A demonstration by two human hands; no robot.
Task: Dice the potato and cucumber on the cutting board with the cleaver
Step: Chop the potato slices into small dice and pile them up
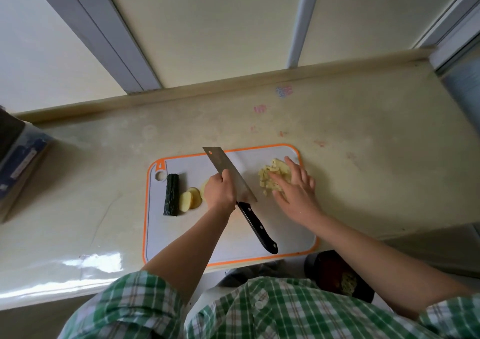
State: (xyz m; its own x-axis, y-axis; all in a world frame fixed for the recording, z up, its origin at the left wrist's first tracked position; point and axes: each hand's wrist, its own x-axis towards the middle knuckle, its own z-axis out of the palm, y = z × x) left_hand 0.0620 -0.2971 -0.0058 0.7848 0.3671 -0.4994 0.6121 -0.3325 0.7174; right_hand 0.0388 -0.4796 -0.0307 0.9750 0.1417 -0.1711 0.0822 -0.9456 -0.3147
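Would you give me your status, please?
Left grip holds black-handled steel cleaver by blade; right grip flat on diced yellow potato. Dark green cucumber, potato slices undiced.

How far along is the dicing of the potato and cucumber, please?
Done: a pile of diced potato lies at the right end of the cutting board. In hand: the right hand rests flat on that pile; the left hand grips the cleaver by its blade. Left: the potato slices and the cucumber piece, both undiced.
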